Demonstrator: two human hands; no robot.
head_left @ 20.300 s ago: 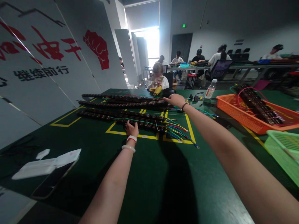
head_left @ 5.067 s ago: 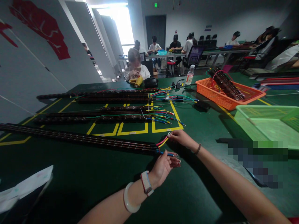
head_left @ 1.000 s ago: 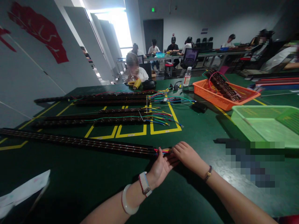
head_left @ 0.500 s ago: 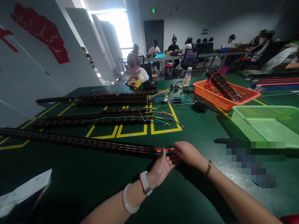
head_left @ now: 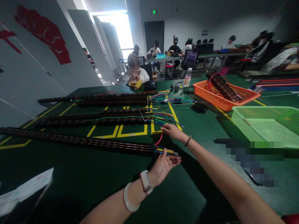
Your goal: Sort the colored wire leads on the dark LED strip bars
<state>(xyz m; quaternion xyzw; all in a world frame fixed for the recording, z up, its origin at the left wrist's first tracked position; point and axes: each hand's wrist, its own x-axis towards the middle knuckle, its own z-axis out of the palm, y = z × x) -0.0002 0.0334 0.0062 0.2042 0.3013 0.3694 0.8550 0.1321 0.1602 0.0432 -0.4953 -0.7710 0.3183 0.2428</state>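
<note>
A long dark bundle of slim strips (head_left: 93,141) lies across the green table, with coloured wires coming out at its right end. My right hand (head_left: 174,131) pinches the red wire (head_left: 159,141), which is bent upward, away from the others. My left hand (head_left: 162,168) is palm up at the same end. Its thumb presses over the yellow and blue wires (head_left: 171,151), while its fingers stretch out below them. Metal lugs show at the tips of these wires.
More strip bundles (head_left: 112,101) with loose wires lie farther back by yellow tape. At right stand an orange basket (head_left: 217,99) holding strips and a green basket (head_left: 257,133). A bottle (head_left: 187,77) is behind. A person (head_left: 136,73) sits across the table.
My right hand has moved up and to the left, pulling the red wire away from the other wires and bending it upward. My left hand has stayed almost in place.
</note>
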